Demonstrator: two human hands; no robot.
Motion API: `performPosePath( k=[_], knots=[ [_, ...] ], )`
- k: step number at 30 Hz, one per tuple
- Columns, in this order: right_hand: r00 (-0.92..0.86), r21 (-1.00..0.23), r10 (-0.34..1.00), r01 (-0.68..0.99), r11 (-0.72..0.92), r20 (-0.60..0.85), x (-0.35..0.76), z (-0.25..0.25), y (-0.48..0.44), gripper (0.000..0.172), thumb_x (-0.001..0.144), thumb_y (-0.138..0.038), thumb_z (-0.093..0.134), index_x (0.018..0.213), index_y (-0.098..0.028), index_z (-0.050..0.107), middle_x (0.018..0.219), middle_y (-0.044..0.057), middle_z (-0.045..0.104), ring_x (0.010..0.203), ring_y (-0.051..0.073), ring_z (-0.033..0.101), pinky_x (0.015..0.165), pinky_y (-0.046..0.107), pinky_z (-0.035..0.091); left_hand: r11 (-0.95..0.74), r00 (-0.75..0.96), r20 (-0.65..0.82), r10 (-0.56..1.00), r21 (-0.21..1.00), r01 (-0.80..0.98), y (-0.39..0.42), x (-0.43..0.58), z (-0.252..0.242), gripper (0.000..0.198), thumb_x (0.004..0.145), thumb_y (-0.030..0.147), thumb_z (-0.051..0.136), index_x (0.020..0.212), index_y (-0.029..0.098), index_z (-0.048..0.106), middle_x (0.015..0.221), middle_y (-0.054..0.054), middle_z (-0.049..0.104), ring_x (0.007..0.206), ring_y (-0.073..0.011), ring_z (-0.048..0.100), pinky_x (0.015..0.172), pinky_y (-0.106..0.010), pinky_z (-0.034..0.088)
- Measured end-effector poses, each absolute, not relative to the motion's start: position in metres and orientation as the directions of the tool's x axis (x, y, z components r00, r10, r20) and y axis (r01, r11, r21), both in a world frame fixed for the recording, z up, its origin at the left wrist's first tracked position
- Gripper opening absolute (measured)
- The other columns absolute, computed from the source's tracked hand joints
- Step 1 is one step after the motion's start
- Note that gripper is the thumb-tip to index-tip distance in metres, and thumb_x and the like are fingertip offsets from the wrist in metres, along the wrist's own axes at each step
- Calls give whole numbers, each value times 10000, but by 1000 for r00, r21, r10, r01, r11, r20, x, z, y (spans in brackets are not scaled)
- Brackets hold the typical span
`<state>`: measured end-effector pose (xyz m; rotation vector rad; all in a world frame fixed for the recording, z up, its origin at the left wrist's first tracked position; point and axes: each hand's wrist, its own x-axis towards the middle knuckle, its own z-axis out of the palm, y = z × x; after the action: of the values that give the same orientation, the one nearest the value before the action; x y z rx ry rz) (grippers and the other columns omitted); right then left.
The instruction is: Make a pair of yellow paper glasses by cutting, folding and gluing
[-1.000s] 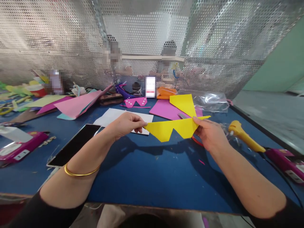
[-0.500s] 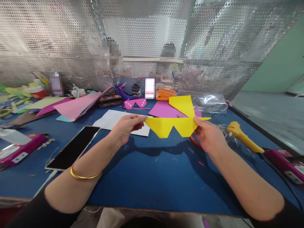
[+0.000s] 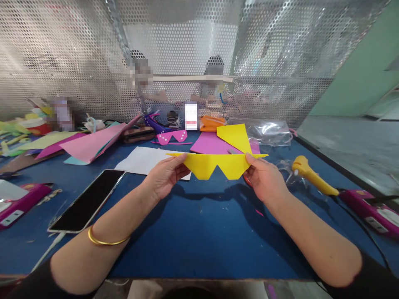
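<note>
Stretched between my hands is a yellow glasses-shaped cutout with a straight top edge and a V notch in its middle. My left hand pinches it near its left end, thumb on top. At the other end my right hand grips it the same way. The cutout is held above the blue table. Behind it lie a yellow sheet and a purple sheet. Scissors lie partly hidden by the cutout and my right hand, one red handle showing. Pink glasses with white squares stand farther back.
A black-screened phone lies left, white paper beyond it. Coloured sheets are piled at the back left. A yellow glue gun and a magenta power strip sit right. A perforated metal screen closes off the back.
The cutout and both hands have shifted slightly left in view, along with the whole scene. The cutout's left end now shows past my left fingers. Both hands keep their hold.
</note>
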<state>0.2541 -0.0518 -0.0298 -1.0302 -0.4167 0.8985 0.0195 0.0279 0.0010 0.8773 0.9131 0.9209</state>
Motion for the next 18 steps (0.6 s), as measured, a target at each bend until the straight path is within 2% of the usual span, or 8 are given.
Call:
performPosePath(
  k=[6, 18],
  knots=[
    [575, -873, 806, -455, 173, -140, 254, -32, -51, 290, 586, -268, 901, 801, -192, 722, 852, 22, 780, 711, 160, 717, 491, 219, 516, 327, 267, -250, 931, 897, -297, 27, 21, 1, 80, 888, 183, 663, 891, 115, 705, 950, -107, 760, 758, -148, 713, 683, -230, 603],
    [547, -876, 826, -455, 158, -135, 254, -30, -51, 314, 602, -273, 892, 853, -196, 721, 888, 23, 780, 792, 187, 729, 548, 245, 550, 303, 229, -239, 944, 902, -308, 27, 21, 2, 45, 861, 138, 668, 843, 117, 703, 865, -86, 751, 694, -126, 691, 643, -208, 581]
  ],
)
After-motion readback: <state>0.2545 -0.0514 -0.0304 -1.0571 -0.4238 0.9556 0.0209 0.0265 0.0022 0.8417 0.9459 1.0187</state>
